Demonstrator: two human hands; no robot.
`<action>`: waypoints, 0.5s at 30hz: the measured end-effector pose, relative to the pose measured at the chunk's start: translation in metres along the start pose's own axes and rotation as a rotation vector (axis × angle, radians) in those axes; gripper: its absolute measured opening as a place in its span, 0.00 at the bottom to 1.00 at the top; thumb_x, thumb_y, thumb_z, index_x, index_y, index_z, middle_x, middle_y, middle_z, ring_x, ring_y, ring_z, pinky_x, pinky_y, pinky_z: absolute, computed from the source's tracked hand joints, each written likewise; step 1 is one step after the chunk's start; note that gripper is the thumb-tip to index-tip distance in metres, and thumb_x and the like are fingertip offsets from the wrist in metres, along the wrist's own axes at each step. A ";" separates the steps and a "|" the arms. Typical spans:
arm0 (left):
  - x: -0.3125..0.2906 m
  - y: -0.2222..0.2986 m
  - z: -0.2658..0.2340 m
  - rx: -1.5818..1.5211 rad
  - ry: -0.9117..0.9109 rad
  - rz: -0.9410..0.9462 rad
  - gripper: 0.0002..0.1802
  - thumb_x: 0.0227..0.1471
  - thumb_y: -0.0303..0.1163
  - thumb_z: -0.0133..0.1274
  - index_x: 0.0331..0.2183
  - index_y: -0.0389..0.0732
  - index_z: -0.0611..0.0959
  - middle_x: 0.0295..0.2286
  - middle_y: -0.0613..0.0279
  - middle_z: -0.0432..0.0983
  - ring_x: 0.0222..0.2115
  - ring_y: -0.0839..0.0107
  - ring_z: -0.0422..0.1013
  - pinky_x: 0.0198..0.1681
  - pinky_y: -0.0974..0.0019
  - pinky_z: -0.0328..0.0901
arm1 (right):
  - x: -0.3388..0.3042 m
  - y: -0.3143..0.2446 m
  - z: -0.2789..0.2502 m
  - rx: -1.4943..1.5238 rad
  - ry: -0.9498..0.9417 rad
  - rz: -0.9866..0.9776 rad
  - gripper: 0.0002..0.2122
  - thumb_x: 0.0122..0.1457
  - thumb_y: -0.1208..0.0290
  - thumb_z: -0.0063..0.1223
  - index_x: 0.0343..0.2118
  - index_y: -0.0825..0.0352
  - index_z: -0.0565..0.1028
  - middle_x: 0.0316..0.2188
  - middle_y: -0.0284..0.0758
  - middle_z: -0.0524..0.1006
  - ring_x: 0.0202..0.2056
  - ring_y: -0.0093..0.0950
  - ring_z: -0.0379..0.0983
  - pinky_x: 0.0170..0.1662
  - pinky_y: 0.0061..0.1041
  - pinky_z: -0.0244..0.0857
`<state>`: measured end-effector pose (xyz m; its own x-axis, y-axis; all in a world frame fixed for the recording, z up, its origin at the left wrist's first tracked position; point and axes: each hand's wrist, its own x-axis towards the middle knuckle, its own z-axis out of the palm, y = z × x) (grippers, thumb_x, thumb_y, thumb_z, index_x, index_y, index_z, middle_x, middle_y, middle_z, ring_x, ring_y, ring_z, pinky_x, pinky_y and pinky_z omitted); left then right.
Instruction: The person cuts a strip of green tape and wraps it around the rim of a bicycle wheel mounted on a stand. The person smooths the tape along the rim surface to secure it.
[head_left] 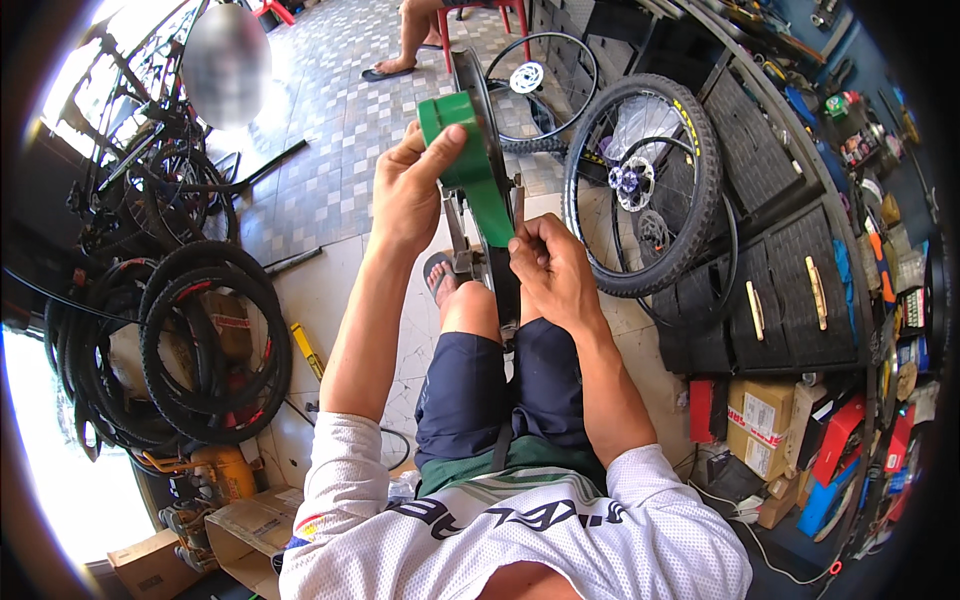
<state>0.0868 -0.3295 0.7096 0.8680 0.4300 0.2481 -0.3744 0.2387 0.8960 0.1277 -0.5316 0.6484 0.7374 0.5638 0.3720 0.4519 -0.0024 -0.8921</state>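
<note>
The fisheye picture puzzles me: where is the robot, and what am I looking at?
There is no robot: these are a person's bare hands, seen from a camera worn on the head and looking down. The wide lens bends straight edges. The left hand holds a green band, perhaps tape, beside an upright wheel rim. The right hand is at its lower end; whether those fingers grip it is hard to tell. Black tyres are piled on the left. On the right, a bicycle wheel leans near dark cabinets.
</note>
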 end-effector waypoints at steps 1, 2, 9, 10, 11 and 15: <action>0.003 -0.003 -0.002 0.073 -0.010 0.041 0.14 0.61 0.35 0.62 0.43 0.34 0.88 0.50 0.61 0.79 0.51 0.74 0.72 0.51 0.67 0.66 | 0.000 -0.004 -0.001 0.009 0.000 0.012 0.06 0.58 0.75 0.59 0.32 0.72 0.74 0.27 0.34 0.74 0.27 0.22 0.69 0.32 0.24 0.65; 0.005 -0.004 0.001 0.161 -0.021 0.098 0.13 0.58 0.36 0.65 0.39 0.36 0.90 0.53 0.59 0.76 0.53 0.70 0.70 0.53 0.66 0.64 | -0.001 -0.006 -0.001 0.017 0.002 0.025 0.06 0.58 0.75 0.59 0.32 0.71 0.73 0.26 0.34 0.74 0.26 0.21 0.68 0.31 0.23 0.65; 0.031 -0.005 -0.010 0.894 0.004 0.657 0.16 0.50 0.43 0.69 0.42 0.51 0.91 0.58 0.54 0.71 0.60 0.55 0.63 0.63 0.48 0.55 | -0.017 0.004 -0.002 0.218 0.020 0.151 0.07 0.61 0.73 0.59 0.32 0.71 0.74 0.23 0.28 0.72 0.25 0.16 0.65 0.30 0.20 0.62; 0.032 -0.008 -0.010 0.859 -0.001 0.629 0.17 0.49 0.44 0.70 0.42 0.53 0.91 0.59 0.54 0.69 0.61 0.55 0.62 0.64 0.47 0.54 | -0.016 0.007 0.001 0.250 0.027 0.197 0.07 0.61 0.72 0.60 0.33 0.71 0.74 0.23 0.28 0.73 0.25 0.16 0.65 0.30 0.20 0.62; 0.033 -0.010 -0.009 0.858 -0.009 0.622 0.17 0.50 0.43 0.70 0.42 0.53 0.91 0.59 0.54 0.69 0.61 0.55 0.62 0.64 0.48 0.55 | -0.016 0.011 0.003 0.282 0.041 0.244 0.08 0.61 0.72 0.60 0.33 0.71 0.75 0.24 0.28 0.74 0.25 0.16 0.66 0.30 0.20 0.63; 0.034 -0.015 -0.009 0.802 -0.032 0.571 0.17 0.50 0.40 0.69 0.44 0.50 0.90 0.58 0.53 0.70 0.60 0.54 0.64 0.62 0.50 0.59 | -0.012 0.027 0.017 0.072 0.128 0.218 0.09 0.59 0.69 0.63 0.35 0.70 0.77 0.25 0.30 0.76 0.26 0.20 0.69 0.31 0.23 0.65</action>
<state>0.1189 -0.3105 0.7016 0.6381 0.2707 0.7208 -0.4184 -0.6640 0.6197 0.1226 -0.5239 0.6154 0.8732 0.4470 0.1940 0.2416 -0.0515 -0.9690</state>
